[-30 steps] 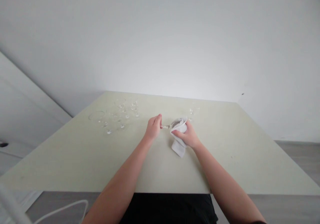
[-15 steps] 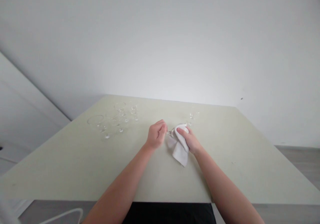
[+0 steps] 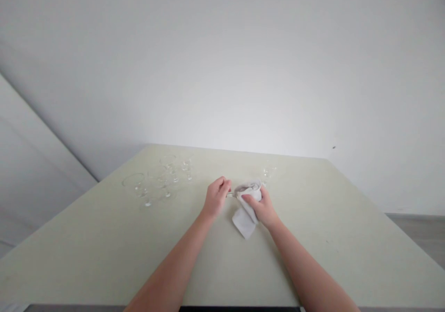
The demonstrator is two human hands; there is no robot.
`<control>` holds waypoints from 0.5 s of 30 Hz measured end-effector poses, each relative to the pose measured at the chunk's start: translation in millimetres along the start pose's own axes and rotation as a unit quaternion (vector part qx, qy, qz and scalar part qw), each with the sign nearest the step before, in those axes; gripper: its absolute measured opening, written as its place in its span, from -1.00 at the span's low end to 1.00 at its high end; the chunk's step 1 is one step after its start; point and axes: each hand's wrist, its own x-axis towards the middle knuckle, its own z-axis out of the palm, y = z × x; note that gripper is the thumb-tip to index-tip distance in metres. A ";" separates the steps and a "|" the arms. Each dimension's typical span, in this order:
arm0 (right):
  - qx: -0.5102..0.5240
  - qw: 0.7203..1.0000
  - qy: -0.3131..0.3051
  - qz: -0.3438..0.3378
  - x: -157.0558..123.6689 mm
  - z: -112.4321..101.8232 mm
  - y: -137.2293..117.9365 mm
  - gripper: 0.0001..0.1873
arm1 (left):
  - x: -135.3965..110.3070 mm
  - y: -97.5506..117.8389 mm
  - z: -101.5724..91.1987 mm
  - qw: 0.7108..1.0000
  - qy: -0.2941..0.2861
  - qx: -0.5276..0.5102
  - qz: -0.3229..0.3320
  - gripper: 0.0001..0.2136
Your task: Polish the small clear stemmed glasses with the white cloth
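Note:
My left hand (image 3: 216,196) is closed around one end of a small stemmed glass (image 3: 231,194). A short stretch of its clear stem shows between my two hands. A white cloth (image 3: 245,225) is wrapped over the glass's bowl, with a loose end hanging toward me. Gripping the cloth and the bowl inside it is my right hand (image 3: 263,206), thumb on the near side. The foot is hidden by my left fingers, and most of the bowl by the cloth.
Several clear stemmed glasses stand in a group at the left, among them a wide-rimmed glass (image 3: 134,182). Another small glass (image 3: 268,173) stands beyond my right hand. The pale green table (image 3: 313,256) meets a white wall (image 3: 243,71) at its far edge.
My right hand and the cloth have turned on the glass, and the cloth's loose end has swung left. My left hand still grips the glass. The whole view has tipped up slightly.

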 end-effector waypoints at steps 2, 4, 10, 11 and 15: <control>0.074 0.991 0.028 0.106 2.2 1.3 4.1 -0.59 | -5.4 2.5 -0.2 0.984 -0.036 0.072 0.157 -0.69; 0.106 0.978 0.044 0.177 3.8 2.3 6.2 -0.53 | -9.2 2.3 -0.7 0.963 -0.069 0.116 0.233 -0.71; 0.007 0.998 0.014 0.055 -0.3 2.3 -2.9 -0.60 | -3.1 -7.2 2.5 0.994 0.052 0.073 0.061 -0.57; -0.021 1.000 0.000 0.020 -1.5 1.8 -4.6 -0.63 | -0.2 -8.8 3.2 0.997 0.064 0.047 0.008 -0.55; -0.145 0.978 -0.047 -0.140 -3.7 0.4 -5.9 -0.60 | 9.7 -14.4 2.5 0.970 0.023 -0.091 -0.223 -0.54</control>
